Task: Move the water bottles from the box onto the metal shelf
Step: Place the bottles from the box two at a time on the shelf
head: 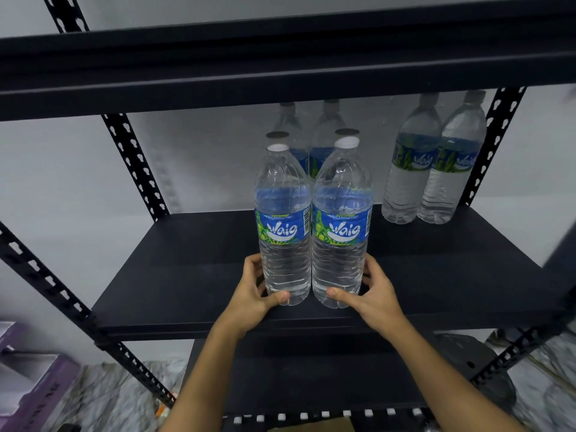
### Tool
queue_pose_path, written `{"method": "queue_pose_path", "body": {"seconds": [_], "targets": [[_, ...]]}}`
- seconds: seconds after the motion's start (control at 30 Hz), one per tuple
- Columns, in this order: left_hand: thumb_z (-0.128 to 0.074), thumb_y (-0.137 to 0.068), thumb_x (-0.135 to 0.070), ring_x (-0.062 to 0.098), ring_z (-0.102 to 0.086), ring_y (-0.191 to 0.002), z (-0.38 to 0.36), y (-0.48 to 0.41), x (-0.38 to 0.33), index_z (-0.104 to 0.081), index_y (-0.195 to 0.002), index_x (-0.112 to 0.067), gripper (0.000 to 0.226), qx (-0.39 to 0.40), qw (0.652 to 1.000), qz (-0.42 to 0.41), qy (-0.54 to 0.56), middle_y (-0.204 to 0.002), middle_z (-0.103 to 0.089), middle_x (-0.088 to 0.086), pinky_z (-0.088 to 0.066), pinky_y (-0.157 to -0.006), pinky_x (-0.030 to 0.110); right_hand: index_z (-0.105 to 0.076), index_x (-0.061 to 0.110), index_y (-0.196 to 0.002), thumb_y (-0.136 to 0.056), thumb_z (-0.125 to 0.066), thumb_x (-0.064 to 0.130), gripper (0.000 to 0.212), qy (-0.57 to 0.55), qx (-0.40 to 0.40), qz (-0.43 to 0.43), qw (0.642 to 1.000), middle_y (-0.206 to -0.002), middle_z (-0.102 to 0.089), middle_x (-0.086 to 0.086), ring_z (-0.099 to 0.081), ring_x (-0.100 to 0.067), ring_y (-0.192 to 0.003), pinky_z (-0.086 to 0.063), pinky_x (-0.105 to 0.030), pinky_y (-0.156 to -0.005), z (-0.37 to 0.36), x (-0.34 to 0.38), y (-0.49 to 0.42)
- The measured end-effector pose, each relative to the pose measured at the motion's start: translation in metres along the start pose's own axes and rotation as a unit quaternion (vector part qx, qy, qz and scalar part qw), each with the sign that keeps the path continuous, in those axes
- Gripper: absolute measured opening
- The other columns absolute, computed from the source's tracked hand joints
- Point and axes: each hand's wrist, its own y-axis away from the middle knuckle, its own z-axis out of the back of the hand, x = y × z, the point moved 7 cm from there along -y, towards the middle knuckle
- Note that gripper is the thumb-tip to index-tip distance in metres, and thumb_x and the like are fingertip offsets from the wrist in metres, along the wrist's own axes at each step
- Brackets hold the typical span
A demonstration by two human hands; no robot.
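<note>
Two clear water bottles with blue-green labels stand upright, side by side, near the front edge of the black metal shelf. My left hand grips the base of the left bottle. My right hand grips the base of the right bottle. Behind them stand two more bottles, mostly hidden. Another pair of bottles stands at the back right of the shelf. The box shows only as a brown sliver at the bottom edge.
A shelf board runs overhead, just above the bottle caps. Slotted black uprights frame the rack against a grey wall. A lower shelf level lies beneath. Purple cartons sit on the marble floor at left.
</note>
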Motion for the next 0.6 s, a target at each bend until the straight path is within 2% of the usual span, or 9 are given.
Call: {"method": "queue_pose_path", "body": {"seconds": [0.2,0.3,0.4,0.5,0.6], "targets": [[-0.078,-0.077,0.008,0.013,-0.054,-0.129,0.0,0.0,0.002,-0.036,-0.134,-0.015,0.074,-0.005,1.0,0.001,-0.01,-0.134,-0.056,0.003,-0.042,-0.113,0.036,-0.051,0.032,-0.131,-0.059,-0.089,0.033,0.081,-0.013,0.025,0.004,1.0,-0.122,-0.066,0.012,-0.06,-0.007,-0.115,-0.048,-0.028,-0.097,0.001,0.0,-0.002],[-0.082,-0.075,0.0,0.011,-0.054,-0.129,0.0,0.002,-0.001,-0.037,-0.133,-0.019,0.076,-0.006,1.0,0.001,-0.007,-0.135,-0.056,0.002,-0.044,-0.111,0.031,-0.05,0.03,-0.133,-0.061,-0.088,0.029,0.082,-0.019,0.031,0.002,0.999,-0.123,-0.065,0.011,-0.06,-0.007,-0.116,-0.048,-0.029,-0.099,0.0,0.0,-0.003],[-0.089,-0.066,-0.017,0.009,-0.055,-0.128,-0.003,0.006,-0.005,-0.038,-0.133,-0.02,0.085,-0.024,1.0,-0.004,-0.003,-0.135,-0.056,0.002,-0.048,-0.1,0.018,-0.042,0.032,-0.135,-0.056,-0.09,0.034,0.092,-0.034,0.024,-0.01,0.999,-0.127,-0.062,0.007,-0.059,-0.009,-0.117,-0.048,-0.031,-0.097,0.0,-0.004,-0.003],[-0.09,-0.065,-0.016,0.009,-0.058,-0.125,-0.004,0.006,-0.008,-0.042,-0.132,-0.019,0.082,-0.052,0.999,-0.011,-0.002,-0.134,-0.059,0.001,-0.049,-0.096,0.014,-0.043,0.029,-0.128,-0.049,-0.091,0.045,0.094,-0.038,0.011,-0.016,0.999,-0.127,-0.06,0.004,-0.059,-0.009,-0.116,-0.05,-0.031,-0.097,0.0,-0.005,-0.004],[-0.09,-0.066,-0.008,0.009,-0.06,-0.122,-0.002,0.006,-0.009,-0.046,-0.131,-0.019,0.08,-0.07,0.997,-0.017,-0.002,-0.131,-0.062,0.0,-0.05,-0.095,0.016,-0.049,0.022,-0.123,-0.049,-0.092,0.04,0.088,-0.041,0.0,-0.008,0.999,-0.122,-0.063,0.001,-0.062,-0.008,-0.111,-0.051,-0.027,-0.095,0.0,-0.005,-0.006]]}}
